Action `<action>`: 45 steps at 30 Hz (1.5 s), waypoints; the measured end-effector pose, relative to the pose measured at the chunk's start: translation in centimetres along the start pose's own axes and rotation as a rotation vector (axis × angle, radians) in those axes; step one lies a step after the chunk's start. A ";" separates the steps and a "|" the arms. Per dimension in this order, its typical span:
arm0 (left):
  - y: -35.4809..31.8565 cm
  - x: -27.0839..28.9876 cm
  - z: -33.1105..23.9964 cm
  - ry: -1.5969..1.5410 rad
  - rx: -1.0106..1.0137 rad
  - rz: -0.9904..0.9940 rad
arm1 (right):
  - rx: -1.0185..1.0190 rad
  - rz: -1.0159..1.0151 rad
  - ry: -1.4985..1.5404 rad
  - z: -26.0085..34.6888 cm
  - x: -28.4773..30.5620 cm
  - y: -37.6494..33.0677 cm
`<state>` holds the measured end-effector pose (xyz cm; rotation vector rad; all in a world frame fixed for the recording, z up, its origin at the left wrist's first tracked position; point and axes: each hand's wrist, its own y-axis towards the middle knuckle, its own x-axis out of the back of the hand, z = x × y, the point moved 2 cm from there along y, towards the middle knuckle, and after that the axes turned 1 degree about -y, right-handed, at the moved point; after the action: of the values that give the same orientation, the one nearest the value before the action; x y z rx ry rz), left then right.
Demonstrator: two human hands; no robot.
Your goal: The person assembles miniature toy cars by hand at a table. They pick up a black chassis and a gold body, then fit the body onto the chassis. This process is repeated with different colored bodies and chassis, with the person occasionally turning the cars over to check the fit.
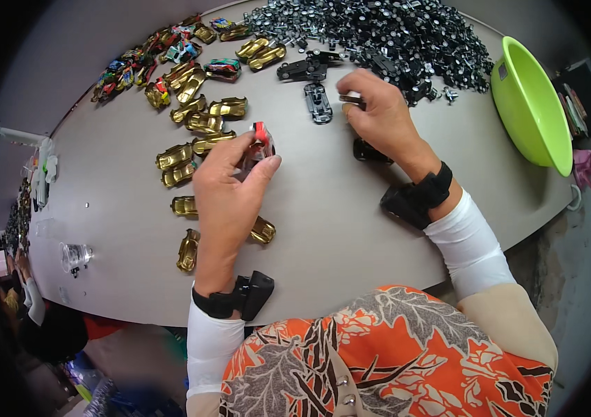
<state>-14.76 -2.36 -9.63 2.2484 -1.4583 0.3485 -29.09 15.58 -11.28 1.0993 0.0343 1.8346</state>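
Observation:
My left hand (229,187) pinches a red and silver toy car body (262,142) between thumb and fingers, above the middle of the table. To its right my right hand (386,115) is closed on a small dark flat piece (352,101), whose kind I cannot make out. A grey and black toy car chassis (318,103) lies between the two hands. Under my right wrist sits another black part (372,151), partly hidden. Gold toy car bodies (229,107) lie in a loose column beside my left hand, some partly covered by it.
A big heap of wheel axles (406,42) covers the far side, with several black chassis (304,68) at its edge. Multicoloured car bodies (125,73) pile up far left. A green basin (528,104) stands at right, a clear cup (73,257) at left. Another person's arm (31,295) shows far left.

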 end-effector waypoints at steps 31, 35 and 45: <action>-1.7 -2.4 -1.5 -0.371 0.143 0.020 | 0.091 0.404 -0.032 2.2 2.1 -0.5; -2.1 -3.1 -1.4 -0.869 0.325 0.162 | -0.042 0.383 0.348 5.9 2.2 -0.9; -2.3 1.3 1.5 -0.951 0.431 0.069 | -0.454 0.318 0.265 3.3 -0.7 -2.8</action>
<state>-12.13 -3.31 -10.94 2.8997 -2.0464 -0.5302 -24.69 15.21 -11.03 0.5630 -0.4038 2.1223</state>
